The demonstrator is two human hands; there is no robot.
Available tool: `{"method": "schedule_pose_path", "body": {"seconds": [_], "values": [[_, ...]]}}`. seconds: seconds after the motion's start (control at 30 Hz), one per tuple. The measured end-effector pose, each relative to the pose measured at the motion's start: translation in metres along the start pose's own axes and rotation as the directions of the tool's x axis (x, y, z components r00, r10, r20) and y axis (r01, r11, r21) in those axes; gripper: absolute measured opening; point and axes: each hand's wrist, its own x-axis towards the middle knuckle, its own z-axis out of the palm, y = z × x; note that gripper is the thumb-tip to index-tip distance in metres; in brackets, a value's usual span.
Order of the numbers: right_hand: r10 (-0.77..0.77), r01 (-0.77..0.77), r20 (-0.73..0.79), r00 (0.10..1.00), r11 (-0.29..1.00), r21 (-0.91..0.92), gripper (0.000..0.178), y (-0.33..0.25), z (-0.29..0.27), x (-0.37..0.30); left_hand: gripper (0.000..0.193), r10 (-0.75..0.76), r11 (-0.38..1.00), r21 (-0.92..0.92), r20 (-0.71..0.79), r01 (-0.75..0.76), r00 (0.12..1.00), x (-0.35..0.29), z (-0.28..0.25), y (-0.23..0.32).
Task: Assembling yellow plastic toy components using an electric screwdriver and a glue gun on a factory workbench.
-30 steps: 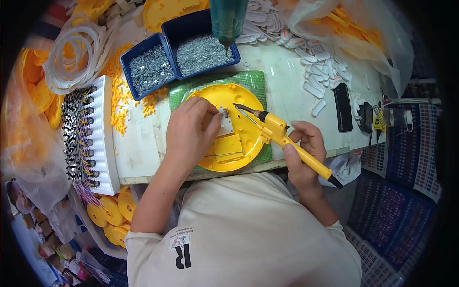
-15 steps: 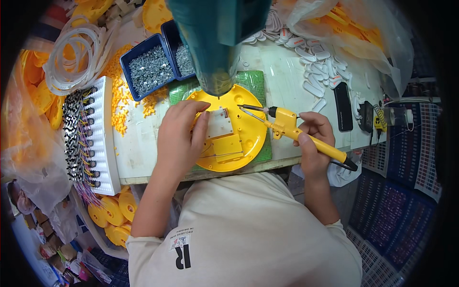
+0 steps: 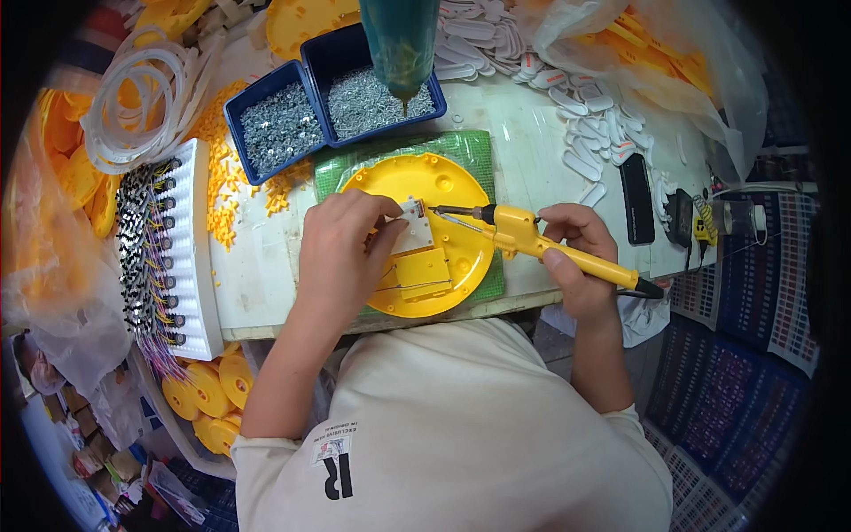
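Observation:
A round yellow plastic housing point(image 3: 474, 257) lies on a green woven mat point(image 3: 483, 164) in front of me. In it sit a small white circuit board point(image 3: 417, 232) and a yellow rectangular cover point(image 3: 421, 273) with a thin wire across it. My left hand point(image 3: 346, 244) rests over the housing's left side, thumb and fingertips pinched at the board's left edge; what they pinch is hidden. My right hand point(image 3: 581, 257) grips a yellow soldering iron point(image 3: 519, 232) with a thin feed tube beside its tip. The tip is at the board's upper right corner.
Blue bins point(image 3: 381, 111) of small metal parts stand behind the mat, under a hanging teal power screwdriver point(image 3: 401, 53). Yellow bits point(image 3: 222, 199) and a white rack of wired parts point(image 3: 191, 257) are left. White pieces point(image 3: 581, 160) and a black phone point(image 3: 636, 199) lie right.
The hanging screwdriver has swung up and away, uncovering the bins. My right hand has brought the iron's tip left and down to the board; my left fingertips have closed in at its edge.

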Motion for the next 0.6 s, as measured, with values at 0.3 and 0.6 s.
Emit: {"method": "schedule_pose_path", "body": {"seconds": [0.3,0.6], "values": [[0.024,-0.021,0.076,0.997,0.999,-0.038,0.042,0.005,-0.009,0.009,0.011,0.150,0.988,0.050,-0.105,-0.146,0.983,0.004,0.012,-0.003],[0.061,-0.055,0.109,0.992,0.997,-0.056,0.040,0.002,-0.008,0.017,0.009,0.069,0.998,0.009,-0.061,-0.068,0.996,0.003,0.015,-0.005]]}}
